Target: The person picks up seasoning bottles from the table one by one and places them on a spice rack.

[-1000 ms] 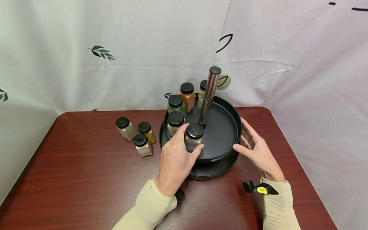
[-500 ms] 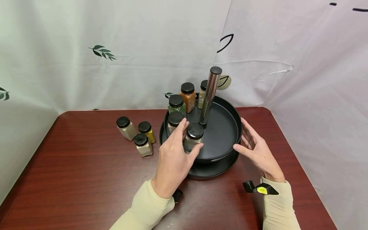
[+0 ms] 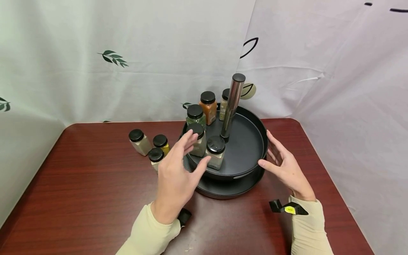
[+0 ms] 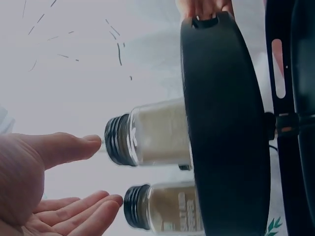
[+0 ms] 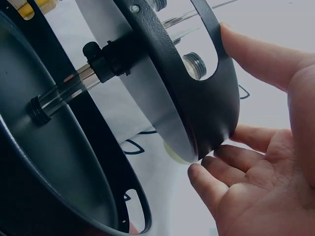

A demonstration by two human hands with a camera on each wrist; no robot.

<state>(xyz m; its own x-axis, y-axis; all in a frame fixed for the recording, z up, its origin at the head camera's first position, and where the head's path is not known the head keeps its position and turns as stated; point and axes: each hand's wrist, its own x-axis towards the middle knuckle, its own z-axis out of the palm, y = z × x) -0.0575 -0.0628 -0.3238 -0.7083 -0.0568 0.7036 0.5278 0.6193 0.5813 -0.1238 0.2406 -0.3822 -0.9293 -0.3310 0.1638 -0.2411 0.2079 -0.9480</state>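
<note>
A black two-tier round rack has an upper tray (image 3: 247, 141), a lower tray (image 3: 220, 191) and a shiny upright post (image 3: 233, 102). On the upper tray's left half stand several black-lidded spice jars, among them a front jar (image 3: 215, 156) with pale contents, an orange jar (image 3: 208, 109) and a green one (image 3: 194, 115). Just left of the front jar, my left hand (image 3: 174, 177) holds nothing, its thumb and fingers spread; the left wrist view shows its tips close to two jar lids. At the tray's right side, my right hand (image 3: 287, 170) touches the outer wall with thumb and fingertips.
Three more spice jars stand left of the rack on the brown table (image 3: 95, 191): a pale jar (image 3: 141, 145), a yellow jar (image 3: 165, 148) and another pale jar (image 3: 155, 156), partly behind my left hand. A white patterned cloth (image 3: 159, 88) hangs behind the table.
My left hand has drawn back leftward from the front jar, which stays on the upper tray and shows more of its body. The right hand has kept its place.
</note>
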